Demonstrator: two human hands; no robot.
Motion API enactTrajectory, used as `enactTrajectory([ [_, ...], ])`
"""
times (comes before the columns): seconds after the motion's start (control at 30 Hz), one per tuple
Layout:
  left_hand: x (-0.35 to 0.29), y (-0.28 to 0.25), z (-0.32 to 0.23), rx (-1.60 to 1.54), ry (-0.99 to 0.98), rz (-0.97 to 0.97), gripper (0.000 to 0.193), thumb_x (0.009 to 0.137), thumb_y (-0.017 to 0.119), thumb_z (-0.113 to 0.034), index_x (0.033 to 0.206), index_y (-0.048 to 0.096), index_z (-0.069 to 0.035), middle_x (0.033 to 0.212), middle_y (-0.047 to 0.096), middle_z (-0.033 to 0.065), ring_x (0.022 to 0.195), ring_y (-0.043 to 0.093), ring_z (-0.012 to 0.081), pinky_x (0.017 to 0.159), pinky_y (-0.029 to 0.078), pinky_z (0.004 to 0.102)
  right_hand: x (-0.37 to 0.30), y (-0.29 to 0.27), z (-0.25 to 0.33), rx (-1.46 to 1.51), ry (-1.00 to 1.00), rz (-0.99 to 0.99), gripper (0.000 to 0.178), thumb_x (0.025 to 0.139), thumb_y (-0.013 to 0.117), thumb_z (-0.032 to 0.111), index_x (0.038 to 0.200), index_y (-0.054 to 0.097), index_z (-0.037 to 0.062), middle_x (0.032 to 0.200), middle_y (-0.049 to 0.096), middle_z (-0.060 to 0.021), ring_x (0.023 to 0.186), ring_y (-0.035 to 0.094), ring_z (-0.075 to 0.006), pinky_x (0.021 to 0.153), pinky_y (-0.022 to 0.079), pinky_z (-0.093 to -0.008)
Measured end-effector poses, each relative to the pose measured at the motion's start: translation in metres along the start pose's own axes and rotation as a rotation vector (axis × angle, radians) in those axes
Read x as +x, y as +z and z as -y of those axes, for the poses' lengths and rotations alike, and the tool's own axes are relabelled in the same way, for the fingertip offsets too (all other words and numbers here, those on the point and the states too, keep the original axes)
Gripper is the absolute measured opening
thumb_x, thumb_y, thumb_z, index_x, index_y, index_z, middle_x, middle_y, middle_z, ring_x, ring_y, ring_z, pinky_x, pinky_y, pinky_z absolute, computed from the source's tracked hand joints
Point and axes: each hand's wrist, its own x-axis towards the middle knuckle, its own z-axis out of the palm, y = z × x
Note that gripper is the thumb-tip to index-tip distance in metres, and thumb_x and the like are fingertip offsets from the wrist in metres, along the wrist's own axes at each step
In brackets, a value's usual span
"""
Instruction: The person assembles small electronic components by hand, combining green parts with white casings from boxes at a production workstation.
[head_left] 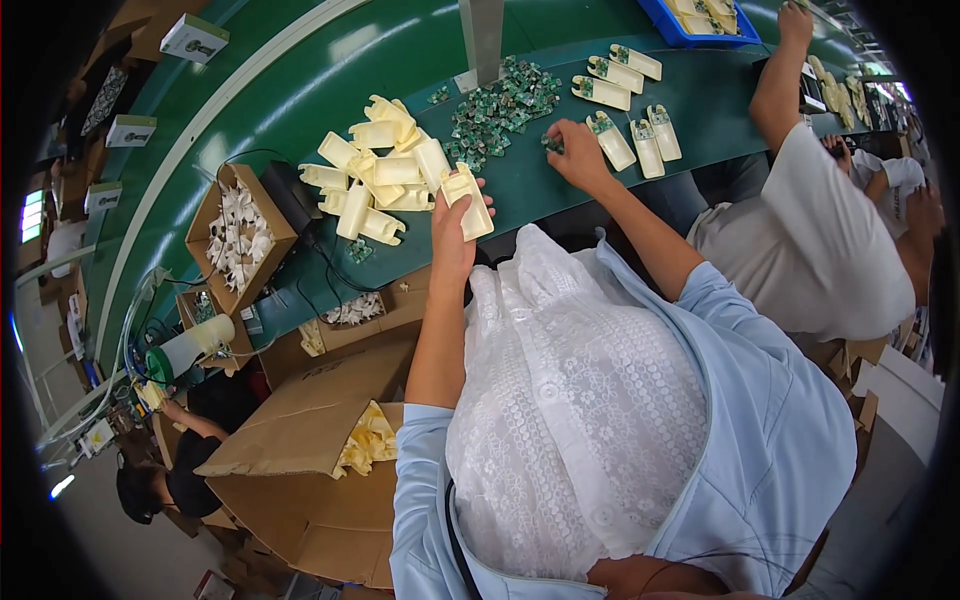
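My left hand grips a cream plastic shell, its hollow side facing up. Between the fingertips of my right hand is a small green circuit board, partly hidden by the fingers. Just left of that hand spreads a heap of green circuit boards. Beyond my left hand lies a loose pile of empty-looking cream shells. To the right of my right hand, several shells with green boards at one end lie side by side, and more lie farther back.
A blue bin of shells stands at the far right, near a co-worker's arm. Left sits a cardboard box of white parts. A large open carton is beside my left arm. A metal post rises behind the boards.
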Motion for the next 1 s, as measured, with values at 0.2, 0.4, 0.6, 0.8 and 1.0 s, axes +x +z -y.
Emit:
enactTrajectory([
  [0.2,0.0,-0.001,0.005,-0.003,-0.006,0.019,0.043,0.09,0.045,-0.005,0.131,0.037,-0.004,0.115,0.056,0.0157,0.088,0.06,0.0228,0.075,0.054,0.0363,0.02,0.0,0.009,1.01,0.414,0.202,0.024,0.079,0.068,0.01,0.099,0.055,0.0041,0.085,0.063,-0.0082,0.078,0.063,-0.0189,0.068,0.05,-0.0302],
  [0.4,-0.005,0.03,-0.005,-0.147,-0.035,-0.024,0.036,0.093,0.045,-0.007,0.128,0.039,-0.004,0.112,0.057,0.0149,0.088,0.061,0.0223,0.076,0.054,0.0369,-0.002,-0.001,0.065,1.21,0.317,0.21,0.021,0.083,0.068,0.012,0.097,0.055,0.0034,0.086,0.062,-0.0072,0.08,0.062,-0.0135,0.067,0.05,-0.0264],
  [0.6,-0.002,0.025,-0.003,-0.058,0.026,-0.056,0.04,0.091,0.051,-0.004,0.129,0.038,-0.004,0.103,0.057,0.01,0.082,0.063,0.0185,0.07,0.056,0.0319,-0.022,-0.001,0.097,0.74,-0.095,-0.011,0.021,0.083,0.069,0.015,0.094,0.058,0.0017,0.087,0.063,-0.0077,0.075,0.061,-0.0139,0.065,0.049,-0.026],
  [0.8,-0.01,0.029,-0.014,0.019,0.026,-0.055,0.039,0.091,0.051,-0.005,0.129,0.04,-0.004,0.102,0.057,0.0081,0.08,0.062,0.0172,0.068,0.056,0.0306,-0.019,-0.03,0.113,0.656,-0.196,0.118,0.017,0.082,0.068,0.014,0.095,0.063,0.0025,0.088,0.063,-0.0057,0.074,0.06,-0.0134,0.064,0.048,-0.0255],
  [1.0,-0.029,0.043,-0.035,-0.119,0.046,0.067,0.038,0.098,0.038,-0.02,0.132,0.039,-0.005,0.111,0.056,0.0088,0.092,0.06,0.0202,0.075,0.055,0.037,-0.012,-0.054,0.125,0.671,-0.106,0.145,0.012,0.081,0.068,0.013,0.091,0.067,0.0054,0.088,0.063,-0.0035,0.081,0.06,-0.0157,0.068,0.048,-0.027],
])
